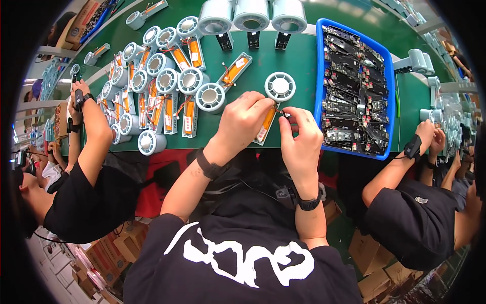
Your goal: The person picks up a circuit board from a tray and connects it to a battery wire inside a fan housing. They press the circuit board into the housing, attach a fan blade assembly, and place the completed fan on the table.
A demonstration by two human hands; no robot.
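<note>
In front of me on the green table lies a pale blue handheld fan housing [280, 86], its round head away from me. Its open handle shows an orange battery pack [265, 125]. My left hand [244, 120] is closed at the neck of this fan, fingertips by the thin wires just below the head. With thumb and fingers together, my right hand [302, 138] pinches a small dark wire end beside the handle. The fingers partly hide the wires, so their exact join does not show.
Many similar fan housings [167, 80] with orange batteries crowd the table at left. A blue tray [319, 71] of black circuit-board parts stands at right. Three fans [251, 17] stand at the far edge. Co-workers' arms [96, 129] reach in on both sides.
</note>
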